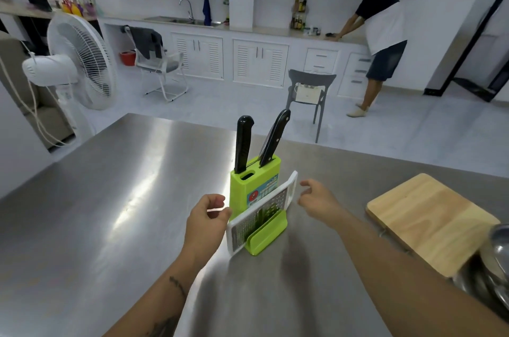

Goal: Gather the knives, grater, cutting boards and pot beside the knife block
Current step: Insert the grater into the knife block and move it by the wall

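Observation:
A green knife block [242, 190] stands mid-table with two black-handled knives, one upright [243, 141] and one tilted right [275, 139], in its slots. A white flat grater [264, 211] leans in the block's front green holder [268, 234]. My left hand [206, 221] hovers just left of the grater, fingers curled and holding nothing. My right hand [316, 199] is just right of it, fingers apart and empty. A wooden cutting board [432, 218] lies at the right. A steel pot [495, 259] sits at the right edge, partly cut off.
The steel table [110, 226] stretches left and toward me. Beyond its far edge are a grey chair [311, 88], a white fan [80, 64], and a person [382, 30] working at the back counter.

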Action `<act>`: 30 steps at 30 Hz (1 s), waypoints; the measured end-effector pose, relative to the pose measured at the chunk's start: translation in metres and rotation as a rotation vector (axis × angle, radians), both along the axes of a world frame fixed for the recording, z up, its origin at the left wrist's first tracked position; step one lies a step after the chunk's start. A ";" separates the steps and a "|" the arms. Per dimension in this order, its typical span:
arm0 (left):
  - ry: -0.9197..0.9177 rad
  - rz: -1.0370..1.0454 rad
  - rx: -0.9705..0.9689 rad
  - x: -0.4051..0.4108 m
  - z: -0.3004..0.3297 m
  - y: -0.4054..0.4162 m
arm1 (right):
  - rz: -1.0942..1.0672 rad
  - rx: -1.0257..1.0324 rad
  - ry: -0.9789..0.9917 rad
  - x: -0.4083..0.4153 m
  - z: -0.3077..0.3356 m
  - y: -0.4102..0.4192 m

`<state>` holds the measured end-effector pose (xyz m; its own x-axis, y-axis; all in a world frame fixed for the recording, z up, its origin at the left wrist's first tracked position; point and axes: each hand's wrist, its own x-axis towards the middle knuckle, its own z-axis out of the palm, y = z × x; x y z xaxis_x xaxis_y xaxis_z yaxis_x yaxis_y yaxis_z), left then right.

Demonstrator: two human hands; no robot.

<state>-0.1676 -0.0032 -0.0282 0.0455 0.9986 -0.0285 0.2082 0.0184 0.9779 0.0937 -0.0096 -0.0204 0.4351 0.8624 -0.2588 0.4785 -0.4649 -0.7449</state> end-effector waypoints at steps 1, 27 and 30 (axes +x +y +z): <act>-0.004 -0.015 -0.014 0.002 0.002 0.003 | 0.000 0.017 0.001 0.000 0.005 0.001; 0.080 -0.041 0.042 0.039 0.027 0.014 | 0.493 0.213 0.274 -0.022 0.037 0.060; 0.094 0.009 0.062 0.029 0.027 0.017 | 0.494 0.232 0.283 -0.034 0.032 0.071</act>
<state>-0.1386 0.0140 -0.0017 0.0362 0.9989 0.0295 0.2991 -0.0390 0.9534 0.0593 0.0613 0.0113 -0.0885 0.9923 -0.0868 0.3648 -0.0488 -0.9298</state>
